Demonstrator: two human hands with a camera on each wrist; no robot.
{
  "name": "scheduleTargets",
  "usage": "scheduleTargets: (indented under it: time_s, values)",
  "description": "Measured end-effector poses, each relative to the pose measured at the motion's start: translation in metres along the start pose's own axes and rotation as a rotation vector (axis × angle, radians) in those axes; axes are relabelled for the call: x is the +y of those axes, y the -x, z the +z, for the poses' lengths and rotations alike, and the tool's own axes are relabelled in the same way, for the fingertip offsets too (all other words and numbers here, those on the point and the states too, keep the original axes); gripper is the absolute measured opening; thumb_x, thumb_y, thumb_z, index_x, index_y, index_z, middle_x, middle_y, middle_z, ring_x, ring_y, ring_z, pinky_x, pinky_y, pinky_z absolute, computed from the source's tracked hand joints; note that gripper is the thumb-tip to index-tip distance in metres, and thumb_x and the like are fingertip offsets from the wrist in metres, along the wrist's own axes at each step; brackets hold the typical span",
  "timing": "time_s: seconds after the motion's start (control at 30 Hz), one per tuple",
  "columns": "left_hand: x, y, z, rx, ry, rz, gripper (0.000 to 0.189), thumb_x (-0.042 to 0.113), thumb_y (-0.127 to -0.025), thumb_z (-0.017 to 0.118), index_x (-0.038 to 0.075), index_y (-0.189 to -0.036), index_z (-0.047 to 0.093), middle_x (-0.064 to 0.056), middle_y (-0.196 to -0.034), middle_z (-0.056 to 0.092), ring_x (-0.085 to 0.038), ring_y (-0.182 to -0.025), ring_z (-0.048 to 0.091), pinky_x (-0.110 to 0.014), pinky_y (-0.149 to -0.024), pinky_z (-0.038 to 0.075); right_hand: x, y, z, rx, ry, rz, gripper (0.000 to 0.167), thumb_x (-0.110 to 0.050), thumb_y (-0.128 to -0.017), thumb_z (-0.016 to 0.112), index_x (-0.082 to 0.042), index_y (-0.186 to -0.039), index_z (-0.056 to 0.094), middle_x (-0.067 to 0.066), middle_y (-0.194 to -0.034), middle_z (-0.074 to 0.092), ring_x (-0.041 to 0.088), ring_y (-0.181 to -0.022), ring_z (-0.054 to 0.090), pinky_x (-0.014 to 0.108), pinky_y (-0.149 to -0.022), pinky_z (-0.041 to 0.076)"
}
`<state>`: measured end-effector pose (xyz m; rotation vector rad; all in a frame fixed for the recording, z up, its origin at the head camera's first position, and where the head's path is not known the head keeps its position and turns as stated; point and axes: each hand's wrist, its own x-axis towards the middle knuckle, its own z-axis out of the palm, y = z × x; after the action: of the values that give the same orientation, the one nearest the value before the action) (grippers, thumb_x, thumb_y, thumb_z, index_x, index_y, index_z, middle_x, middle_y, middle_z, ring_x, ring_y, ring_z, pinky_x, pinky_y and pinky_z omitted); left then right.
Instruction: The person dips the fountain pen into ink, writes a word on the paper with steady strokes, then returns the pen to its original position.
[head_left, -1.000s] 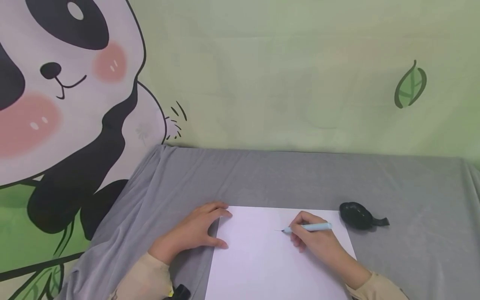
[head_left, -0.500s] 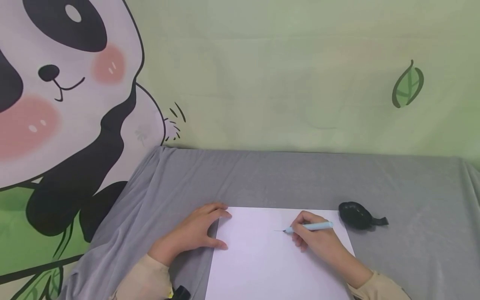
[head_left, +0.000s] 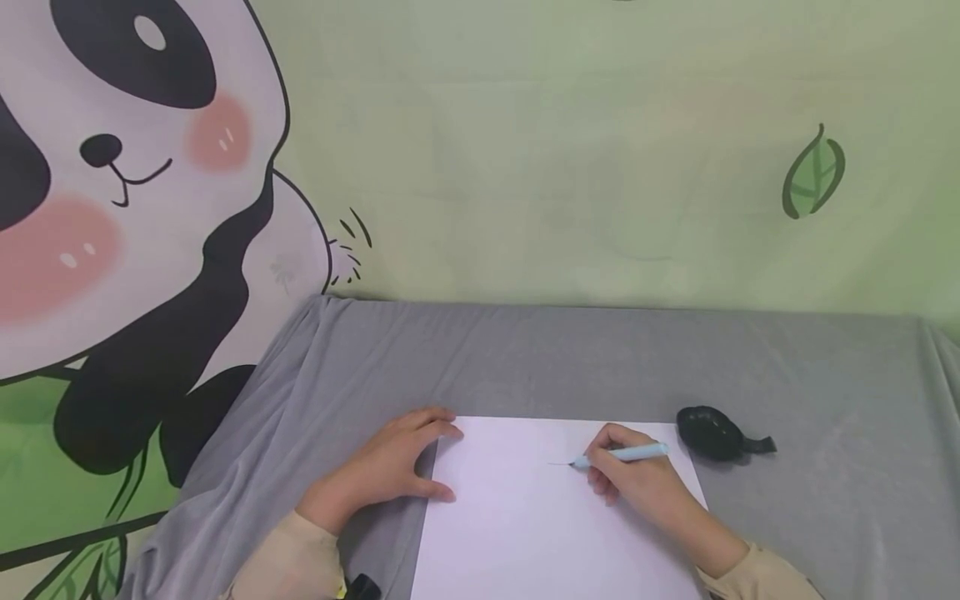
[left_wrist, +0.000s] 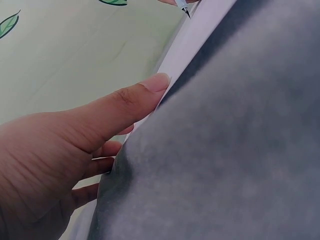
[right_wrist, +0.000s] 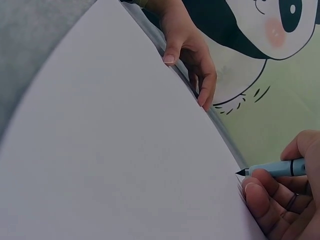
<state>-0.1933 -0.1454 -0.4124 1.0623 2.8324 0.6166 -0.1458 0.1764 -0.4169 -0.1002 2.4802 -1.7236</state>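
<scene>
A sheet of white paper (head_left: pixel 555 542) lies on the grey cloth. My right hand (head_left: pixel 637 479) pinches a light-blue pen (head_left: pixel 637 452) between thumb and fingers, its dark pointed tip at the upper part of the sheet. From that tip a short thin line (head_left: pixel 557 463) runs leftward. In the right wrist view the pen (right_wrist: pixel 275 169) slants over the paper's edge, fingers curled beneath it. My left hand (head_left: pixel 382 462) rests at the paper's left edge, thumb and fingers spread apart. The left wrist view shows the thumb (left_wrist: pixel 135 97) lying on that edge.
A black leaf-shaped dish (head_left: pixel 708 433) with a stubby stem sits by the paper's upper right corner. Some black object (head_left: pixel 363 587) lies near the left sleeve. Behind the grey cloth (head_left: pixel 525 358) rises a green backdrop (head_left: pixel 555 167) with a panda picture (head_left: pixel 225 250).
The pen tip has slid slightly to the right, and the thin line behind it has grown longer. My left hand stays in place on the sheet's edge.
</scene>
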Motion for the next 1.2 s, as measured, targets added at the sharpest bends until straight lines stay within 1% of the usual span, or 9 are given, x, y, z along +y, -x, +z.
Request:
scheduleTargets:
  time_s: [0.43, 0.7, 1.0, 1.2]
  values:
    - [-0.0010, -0.0010, -0.0003, -0.005, 0.010, -0.013, 0.066, 0.045, -0.070, 0.081, 0.016, -0.124, 0.058, -0.009, -0.140, 0.051, -0.032, -0.130, 0.048, -0.053, -0.105, 0.039, -0.0015, -0.0019, -0.0032, 0.025, 0.026, 0.022, 0.013, -0.010, -0.091, 0.058, 0.002, -0.088, 0.058, 0.007, -0.068, 0.062, 0.011, -0.057, 0.059, 0.024, -0.052, 0.053]
    - [-0.0018, -0.0015, 0.0024, 0.004, 0.001, -0.012, 0.066, 0.045, -0.069, 0.082, 0.017, -0.124, 0.058, -0.007, -0.140, 0.051, -0.031, -0.130, 0.048, -0.052, -0.105, 0.039, -0.0002, -0.0019, -0.0051, 0.022, 0.037, 0.024, 0.013, -0.011, -0.091, 0.057, 0.002, -0.088, 0.059, 0.007, -0.068, 0.062, 0.012, -0.057, 0.059, 0.024, -0.052, 0.053]
    - [-0.0018, -0.0007, 0.0027, -0.001, 0.010, -0.018, 0.066, 0.044, -0.069, 0.082, 0.017, -0.124, 0.058, -0.008, -0.140, 0.051, -0.032, -0.131, 0.047, -0.054, -0.105, 0.037, -0.0003, -0.0009, -0.0069, 0.026, 0.050, 0.022, 0.014, -0.011, -0.091, 0.057, 0.002, -0.087, 0.058, 0.007, -0.068, 0.062, 0.012, -0.057, 0.059, 0.025, -0.052, 0.053]
    - [-0.0025, -0.0001, 0.0033, 0.015, -0.003, 0.001, 0.066, 0.045, -0.069, 0.082, 0.016, -0.123, 0.059, -0.008, -0.137, 0.053, -0.032, -0.128, 0.049, -0.054, -0.103, 0.039, 0.0001, -0.0023, -0.0075, 0.038, 0.056, 0.043, 0.015, -0.011, -0.091, 0.057, 0.002, -0.085, 0.058, 0.006, -0.067, 0.062, 0.013, -0.057, 0.059, 0.025, -0.051, 0.053]
